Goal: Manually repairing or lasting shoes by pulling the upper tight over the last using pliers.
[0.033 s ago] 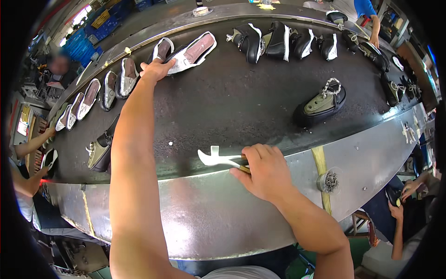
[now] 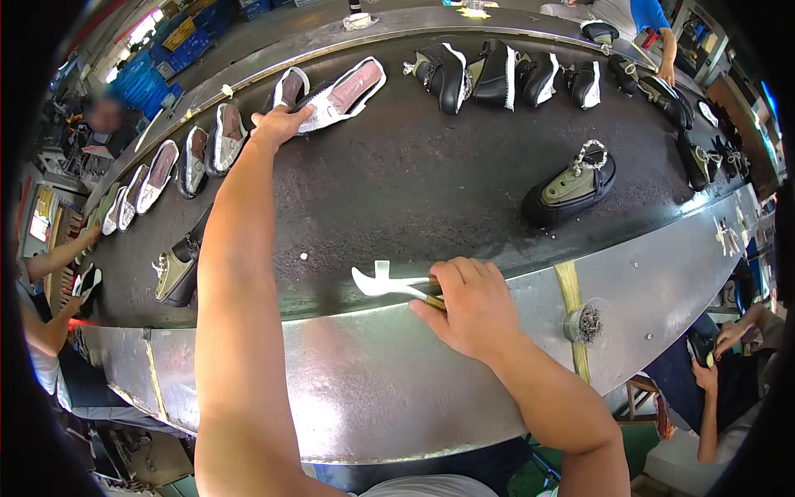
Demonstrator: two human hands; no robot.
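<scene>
A: How far along is this, going by what is showing?

B: Both hands are already holding something. The left hand [image 2: 280, 126] is reaching out over the dark surface [image 2: 397, 190], its fingers closing on the near end of a pale shoe [image 2: 352, 89].

A: Where exactly is that shoe sitting?

B: It is lying toward the far side, pinkish inside facing up, just beside a second, smaller-looking shoe [image 2: 291, 86]. Whether it is resting fully or being raised a little is not showing clearly; one cannot tell.

A: And the right hand [image 2: 476, 306]?

B: That one is wrapping around the handles of a pincer-like tool [image 2: 383, 284], whose white head is pointing left above the near border of the dark surface.

A: Is the tool working on the shoe?

B: No, the two are lying well apart. Taking hold of each seems done; tool and shoe are not yet meeting.

A: What about the other pieces?

B: An olive-and-black shoe [image 2: 571, 186] is standing alone at the right, untouched, and dark shoes [image 2: 497, 74] are lining the far side. A round cup [image 2: 570, 330] of small metal pieces [image 2: 591, 323] is sitting on the metal ledge [image 2: 356, 373], also untouched.
</scene>
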